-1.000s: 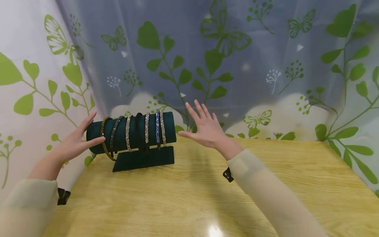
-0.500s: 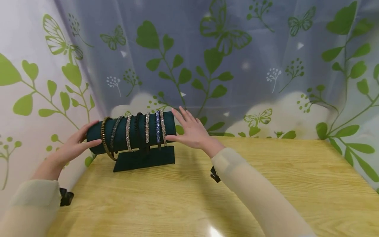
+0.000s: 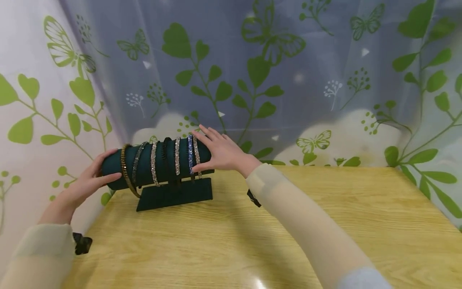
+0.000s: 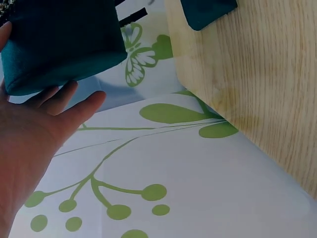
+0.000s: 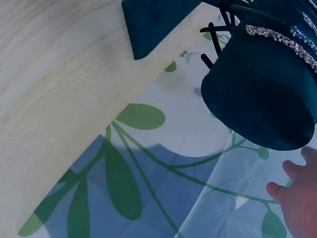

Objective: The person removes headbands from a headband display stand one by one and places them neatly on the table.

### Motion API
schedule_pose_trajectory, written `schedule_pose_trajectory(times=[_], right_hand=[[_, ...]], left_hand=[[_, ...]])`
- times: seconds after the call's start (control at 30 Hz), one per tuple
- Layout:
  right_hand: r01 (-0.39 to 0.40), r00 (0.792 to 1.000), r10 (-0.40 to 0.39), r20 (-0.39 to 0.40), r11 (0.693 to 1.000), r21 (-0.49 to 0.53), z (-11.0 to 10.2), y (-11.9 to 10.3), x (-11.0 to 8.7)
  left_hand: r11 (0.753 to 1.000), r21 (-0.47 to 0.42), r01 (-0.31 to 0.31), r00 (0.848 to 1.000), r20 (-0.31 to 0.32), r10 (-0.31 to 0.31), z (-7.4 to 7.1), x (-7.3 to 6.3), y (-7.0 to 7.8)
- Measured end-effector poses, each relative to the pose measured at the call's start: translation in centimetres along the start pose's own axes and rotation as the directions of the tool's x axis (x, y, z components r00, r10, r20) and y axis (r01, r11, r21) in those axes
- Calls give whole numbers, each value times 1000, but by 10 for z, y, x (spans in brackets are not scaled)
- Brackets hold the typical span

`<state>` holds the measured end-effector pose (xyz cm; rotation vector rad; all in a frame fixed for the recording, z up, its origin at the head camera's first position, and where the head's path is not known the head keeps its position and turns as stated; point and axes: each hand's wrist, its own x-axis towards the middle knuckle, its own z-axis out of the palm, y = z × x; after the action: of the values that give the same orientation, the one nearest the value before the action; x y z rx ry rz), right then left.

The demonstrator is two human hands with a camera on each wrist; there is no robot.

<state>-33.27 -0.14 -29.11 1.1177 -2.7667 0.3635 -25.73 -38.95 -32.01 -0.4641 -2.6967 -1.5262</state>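
Note:
A dark green velvet roll [image 3: 114,165] on a matching flat base [image 3: 177,195] carries several headbands side by side. Leftmost is a gold headband [image 3: 124,166], its lower end hanging below the roll; near the right end sit a blue glittery headband [image 3: 190,154] and a silvery one [image 3: 196,150]. My left hand [image 3: 84,182] is at the roll's left end, thumb in front, fingers behind. My right hand [image 3: 225,152] overlaps the right end, fingers spread, thumb extended before the silvery headband. In the right wrist view, its fingertips [image 5: 277,191] show just beyond the roll's end face.
The stand is at the back left of a wood-grain table [image 3: 288,233]. A leaf-and-butterfly patterned curtain [image 3: 325,60] hangs right behind it and along the left side. Dark devices [image 3: 82,243] are strapped at both wrists.
My right hand has moved left, from beside the roll to over its right end. My left hand has stayed at the left end with little movement. The headbands have kept their places.

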Motion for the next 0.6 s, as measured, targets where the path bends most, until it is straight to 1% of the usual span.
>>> schedule_pose_trajectory(times=[0.13,0.27,0.43,0.6], right_hand=[[17,999,-17,50,1000,-2,-4,-4,7],[17,997,-20,79,999,47,-5,-3,10],[3,996,-10,86,996,84,-4,-1,11],[-6,997,0,72,997,82,-1,0,12]], left_hand=[[1000,-29,11,1000,4,-11,-1,-3,1],[1000,-25,16,1000,9,-16,-1,-1,0],[1000,-17,-3,1000,10,3,-1,-1,-1],[999,-32,-3,1000,15,3,-1,0,0]])
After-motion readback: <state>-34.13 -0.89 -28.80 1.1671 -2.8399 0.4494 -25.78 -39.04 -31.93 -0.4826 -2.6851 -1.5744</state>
